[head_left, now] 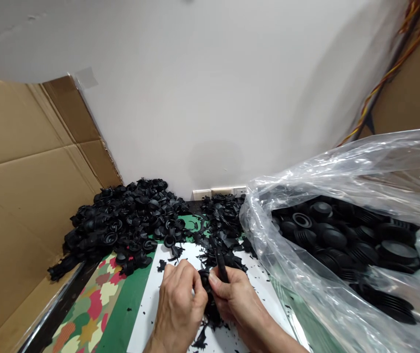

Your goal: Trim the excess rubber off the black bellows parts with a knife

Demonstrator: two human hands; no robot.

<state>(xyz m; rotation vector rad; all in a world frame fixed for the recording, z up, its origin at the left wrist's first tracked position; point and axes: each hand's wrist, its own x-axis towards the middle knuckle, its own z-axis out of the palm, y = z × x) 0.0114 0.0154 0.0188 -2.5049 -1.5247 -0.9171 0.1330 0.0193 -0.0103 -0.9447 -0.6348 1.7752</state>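
My left hand (181, 299) and my right hand (235, 298) meet over a white sheet (147, 314) near the bottom of the view. Between them sits a black ribbed rubber part (207, 287), pinched by the fingers of my left hand. My right hand grips a thin black tool (220, 264) that sticks up past the thumb and rests against the part. Black rubber scraps (228, 255) lie scattered on the sheet just beyond the hands.
A heap of black ribbed rubber parts (121, 225) lies at the back left. A clear plastic bag (342, 235) full of the same parts fills the right. Cardboard (22, 171) stands on the left, a white wall (210, 98) behind. A colourful mat (92, 304) covers the table.
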